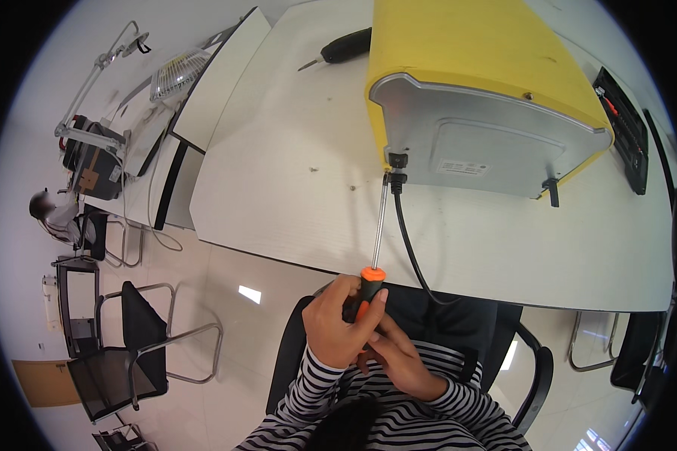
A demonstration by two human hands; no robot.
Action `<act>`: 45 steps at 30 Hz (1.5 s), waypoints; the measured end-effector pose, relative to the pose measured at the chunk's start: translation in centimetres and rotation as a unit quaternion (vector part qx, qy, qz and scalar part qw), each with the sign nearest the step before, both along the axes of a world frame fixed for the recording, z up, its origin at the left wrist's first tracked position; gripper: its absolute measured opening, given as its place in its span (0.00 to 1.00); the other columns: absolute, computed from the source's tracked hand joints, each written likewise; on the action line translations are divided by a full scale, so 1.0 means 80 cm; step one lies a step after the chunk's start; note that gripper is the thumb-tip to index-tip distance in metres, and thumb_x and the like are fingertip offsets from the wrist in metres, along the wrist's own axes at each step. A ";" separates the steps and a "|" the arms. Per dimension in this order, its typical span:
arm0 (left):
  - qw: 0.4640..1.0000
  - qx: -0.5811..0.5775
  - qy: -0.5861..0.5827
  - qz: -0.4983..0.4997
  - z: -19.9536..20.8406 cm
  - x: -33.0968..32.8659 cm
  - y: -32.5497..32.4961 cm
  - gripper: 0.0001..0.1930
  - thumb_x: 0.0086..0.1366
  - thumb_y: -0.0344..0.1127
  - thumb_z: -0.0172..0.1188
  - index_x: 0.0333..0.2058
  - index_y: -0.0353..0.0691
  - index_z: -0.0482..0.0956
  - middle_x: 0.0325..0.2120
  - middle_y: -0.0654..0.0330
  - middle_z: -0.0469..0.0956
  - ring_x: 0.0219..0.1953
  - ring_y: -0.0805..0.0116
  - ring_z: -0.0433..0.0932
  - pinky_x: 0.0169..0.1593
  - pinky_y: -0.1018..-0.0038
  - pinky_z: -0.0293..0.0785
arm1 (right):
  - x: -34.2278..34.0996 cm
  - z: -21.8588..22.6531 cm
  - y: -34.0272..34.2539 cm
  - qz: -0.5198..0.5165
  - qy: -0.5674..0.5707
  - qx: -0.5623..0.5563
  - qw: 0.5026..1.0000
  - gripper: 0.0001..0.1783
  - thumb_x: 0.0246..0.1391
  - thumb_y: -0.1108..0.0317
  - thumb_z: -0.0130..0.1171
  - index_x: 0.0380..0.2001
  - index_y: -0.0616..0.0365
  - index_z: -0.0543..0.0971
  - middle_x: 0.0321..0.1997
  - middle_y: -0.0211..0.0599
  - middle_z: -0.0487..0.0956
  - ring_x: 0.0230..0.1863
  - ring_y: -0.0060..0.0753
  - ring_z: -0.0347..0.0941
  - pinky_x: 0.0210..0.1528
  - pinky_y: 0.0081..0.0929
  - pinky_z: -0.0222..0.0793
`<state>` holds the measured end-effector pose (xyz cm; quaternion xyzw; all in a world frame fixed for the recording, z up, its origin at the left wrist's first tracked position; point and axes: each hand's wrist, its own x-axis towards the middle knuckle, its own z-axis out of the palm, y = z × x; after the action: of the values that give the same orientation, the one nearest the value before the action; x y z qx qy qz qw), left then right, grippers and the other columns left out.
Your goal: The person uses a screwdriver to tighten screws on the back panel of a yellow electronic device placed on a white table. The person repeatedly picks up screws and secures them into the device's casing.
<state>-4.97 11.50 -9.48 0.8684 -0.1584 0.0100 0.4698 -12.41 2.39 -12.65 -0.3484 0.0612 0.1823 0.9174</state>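
Note:
A screwdriver (373, 276) with an orange and black handle and a long metal shaft points away from me, held in both hands. My left hand (332, 323) is closed round its handle. Just below, my right hand (408, 364) is closed at the handle's rear end, its fingertips partly hidden. The screwdriver's tip reaches the lower left corner of a yellow box-shaped device (466, 45), beside a black foot or fitting (398, 160). A black cable (408, 240) runs from that corner toward me. The device's grey metal panel (496, 143) faces me.
On the white table (278, 150) lie a black power screwdriver (346, 48) and two small screws (314, 170). A black tool case (626, 135) sits at the right. Chairs (139, 331) stand on the left. A person (64, 214) sits far left, near a side desk.

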 end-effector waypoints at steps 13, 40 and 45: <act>0.930 -0.225 0.266 -0.122 0.000 0.007 0.032 0.16 0.59 0.33 0.47 0.42 0.27 0.66 0.25 0.57 0.75 0.28 0.71 0.75 0.33 0.82 0.69 | 0.012 -0.013 0.008 -0.010 -0.126 -0.086 0.988 0.21 0.55 0.70 0.41 0.52 0.64 0.55 0.37 0.35 0.67 0.35 0.20 0.66 0.32 0.16 0.63; 0.776 -0.405 0.409 -0.259 -0.007 0.020 0.032 0.20 0.61 0.37 0.38 0.45 0.25 0.61 0.41 0.44 0.67 0.46 0.59 0.68 0.46 0.72 0.66 | 0.007 0.017 -0.011 -0.010 -0.109 -0.084 0.990 0.24 0.50 0.74 0.47 0.51 0.66 0.56 0.37 0.35 0.68 0.33 0.19 0.67 0.31 0.15 0.66; 0.780 -0.415 0.411 -0.223 -0.016 0.018 0.027 0.18 0.58 0.37 0.45 0.39 0.24 0.66 0.33 0.47 0.71 0.41 0.60 0.71 0.45 0.71 0.68 | -0.003 -0.006 -0.009 -0.033 -0.134 -0.038 0.990 0.24 0.52 0.76 0.44 0.53 0.62 0.54 0.38 0.35 0.67 0.34 0.20 0.66 0.34 0.16 0.66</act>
<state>-3.56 13.66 -10.75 0.4513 -0.1195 -0.3883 0.7945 -12.67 1.65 -13.14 -0.4025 -0.0441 0.1011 0.9088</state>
